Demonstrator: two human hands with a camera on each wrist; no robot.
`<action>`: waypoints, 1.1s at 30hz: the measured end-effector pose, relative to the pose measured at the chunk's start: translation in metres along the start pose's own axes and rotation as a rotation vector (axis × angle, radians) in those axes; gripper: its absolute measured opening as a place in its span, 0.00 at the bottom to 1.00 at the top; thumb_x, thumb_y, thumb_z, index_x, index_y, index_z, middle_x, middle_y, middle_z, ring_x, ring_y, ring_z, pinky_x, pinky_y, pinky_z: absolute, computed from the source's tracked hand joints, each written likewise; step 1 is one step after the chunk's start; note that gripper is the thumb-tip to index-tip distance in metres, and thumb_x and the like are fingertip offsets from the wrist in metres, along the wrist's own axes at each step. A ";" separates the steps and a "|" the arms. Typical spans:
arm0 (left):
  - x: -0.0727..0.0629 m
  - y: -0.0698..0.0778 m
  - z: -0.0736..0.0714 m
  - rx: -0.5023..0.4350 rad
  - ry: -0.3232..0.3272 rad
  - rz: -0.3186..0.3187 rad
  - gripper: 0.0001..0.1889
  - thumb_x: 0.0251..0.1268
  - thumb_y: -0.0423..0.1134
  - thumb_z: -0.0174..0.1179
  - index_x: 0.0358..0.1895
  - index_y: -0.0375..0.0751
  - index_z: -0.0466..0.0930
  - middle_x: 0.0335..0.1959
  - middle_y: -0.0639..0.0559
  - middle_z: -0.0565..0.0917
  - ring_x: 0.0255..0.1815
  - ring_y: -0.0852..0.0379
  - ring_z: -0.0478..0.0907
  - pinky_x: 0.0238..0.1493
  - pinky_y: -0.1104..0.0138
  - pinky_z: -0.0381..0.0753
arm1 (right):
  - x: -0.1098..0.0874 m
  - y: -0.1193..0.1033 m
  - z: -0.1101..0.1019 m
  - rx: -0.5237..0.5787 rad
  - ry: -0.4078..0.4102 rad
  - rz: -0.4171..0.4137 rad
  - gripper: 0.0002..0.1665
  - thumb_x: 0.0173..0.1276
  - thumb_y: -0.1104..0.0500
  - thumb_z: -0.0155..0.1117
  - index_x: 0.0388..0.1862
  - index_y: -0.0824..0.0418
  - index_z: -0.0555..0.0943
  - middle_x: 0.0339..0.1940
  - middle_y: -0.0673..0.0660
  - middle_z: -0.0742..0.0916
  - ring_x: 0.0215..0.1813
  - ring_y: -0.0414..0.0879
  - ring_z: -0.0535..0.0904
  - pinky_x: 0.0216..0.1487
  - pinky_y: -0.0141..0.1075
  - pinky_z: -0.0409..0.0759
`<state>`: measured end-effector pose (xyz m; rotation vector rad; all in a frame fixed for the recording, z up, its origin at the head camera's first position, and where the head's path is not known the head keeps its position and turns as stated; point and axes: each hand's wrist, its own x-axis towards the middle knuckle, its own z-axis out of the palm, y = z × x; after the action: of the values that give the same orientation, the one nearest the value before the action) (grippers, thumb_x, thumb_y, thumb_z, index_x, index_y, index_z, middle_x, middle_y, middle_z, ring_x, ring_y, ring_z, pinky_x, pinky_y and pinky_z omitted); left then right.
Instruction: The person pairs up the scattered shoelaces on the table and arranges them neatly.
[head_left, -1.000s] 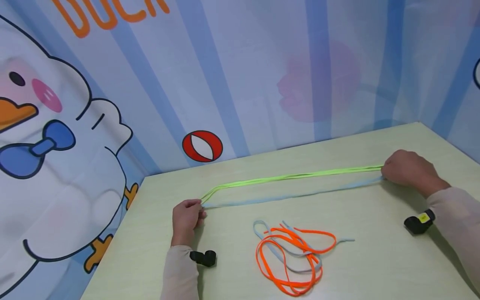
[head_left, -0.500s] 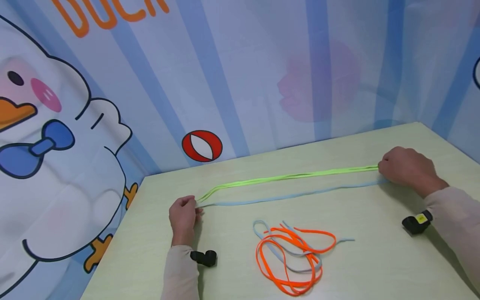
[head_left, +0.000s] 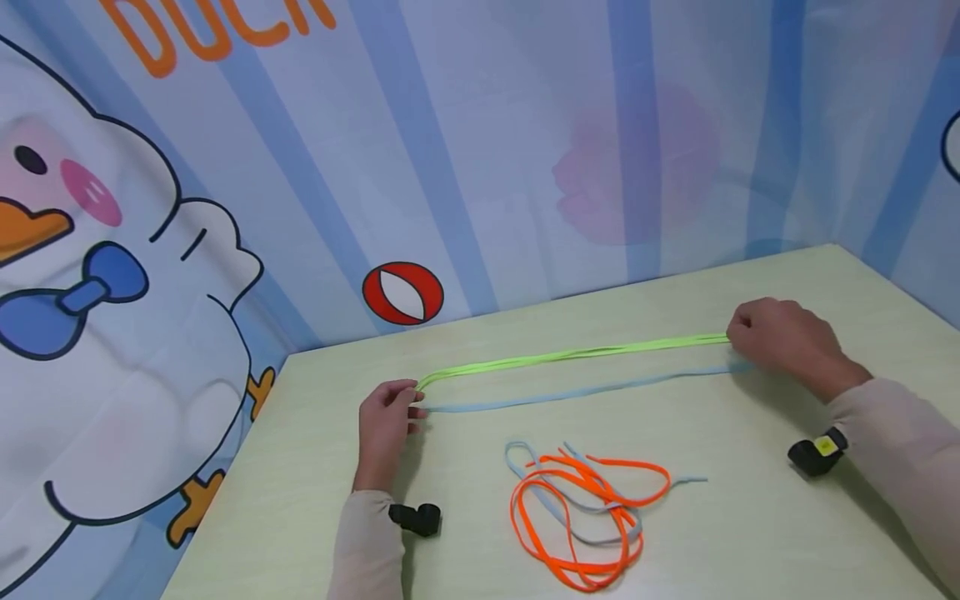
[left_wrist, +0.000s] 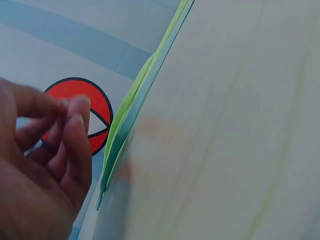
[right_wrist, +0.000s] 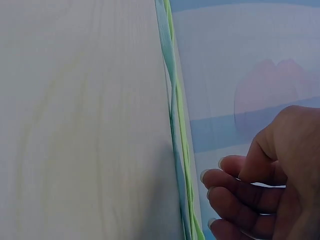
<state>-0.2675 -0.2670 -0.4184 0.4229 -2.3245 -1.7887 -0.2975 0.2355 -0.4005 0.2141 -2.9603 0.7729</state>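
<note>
A yellow-green shoelace (head_left: 555, 357) and a light blue shoelace (head_left: 480, 407) lie stretched side by side across the table. My left hand (head_left: 384, 425) hovers at their left end, its fingers loosely bent and holding nothing. In the left wrist view, a tipped lace end lies just beyond those fingers. Over the right end of both laces is my right hand (head_left: 787, 342), which covers their ends in the head view. From the right wrist, its fingers (right_wrist: 245, 192) hang loosely curled beside the laces, with nothing between them.
Nearer the front of the table (head_left: 247, 500) lies a tangle of orange shoelace (head_left: 577, 570) and grey-blue shoelace (head_left: 555, 502). A printed cloth backdrop (head_left: 525, 167) stands along the table's back edge.
My right hand has come off the lace ends and moved left. The left hand first drew slightly left, then let go and shifted right. Both laces stay stretched out.
</note>
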 end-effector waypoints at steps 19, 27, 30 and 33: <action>-0.019 0.007 0.027 0.204 -0.380 0.121 0.12 0.74 0.40 0.59 0.52 0.37 0.82 0.39 0.46 0.84 0.37 0.50 0.81 0.36 0.63 0.81 | -0.008 -0.047 0.014 0.006 -0.007 -0.089 0.12 0.67 0.62 0.46 0.27 0.56 0.76 0.19 0.51 0.73 0.23 0.47 0.68 0.25 0.39 0.61; -0.031 0.016 0.036 0.388 -0.506 0.180 0.07 0.71 0.40 0.60 0.44 0.44 0.84 0.35 0.50 0.84 0.35 0.52 0.81 0.37 0.62 0.80 | -0.012 -0.059 0.020 -0.001 -0.003 -0.081 0.10 0.66 0.62 0.50 0.29 0.57 0.79 0.20 0.51 0.75 0.23 0.47 0.70 0.24 0.39 0.64; -0.037 0.017 0.037 0.435 -0.516 0.184 0.05 0.70 0.40 0.61 0.44 0.47 0.85 0.34 0.51 0.84 0.35 0.52 0.79 0.37 0.61 0.79 | -0.013 -0.062 0.021 -0.004 0.000 -0.091 0.10 0.66 0.62 0.51 0.29 0.57 0.79 0.20 0.51 0.76 0.23 0.46 0.70 0.24 0.39 0.64; -0.041 0.019 0.040 0.486 -0.535 0.223 0.05 0.69 0.39 0.63 0.44 0.48 0.86 0.34 0.53 0.83 0.35 0.52 0.79 0.38 0.61 0.79 | -0.014 -0.063 0.022 -0.008 0.002 -0.098 0.10 0.67 0.62 0.51 0.29 0.57 0.79 0.20 0.50 0.75 0.23 0.46 0.70 0.24 0.39 0.64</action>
<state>-0.2435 -0.2125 -0.4095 -0.2964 -3.0258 -1.3372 -0.2749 0.1718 -0.3908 0.3551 -2.9246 0.7482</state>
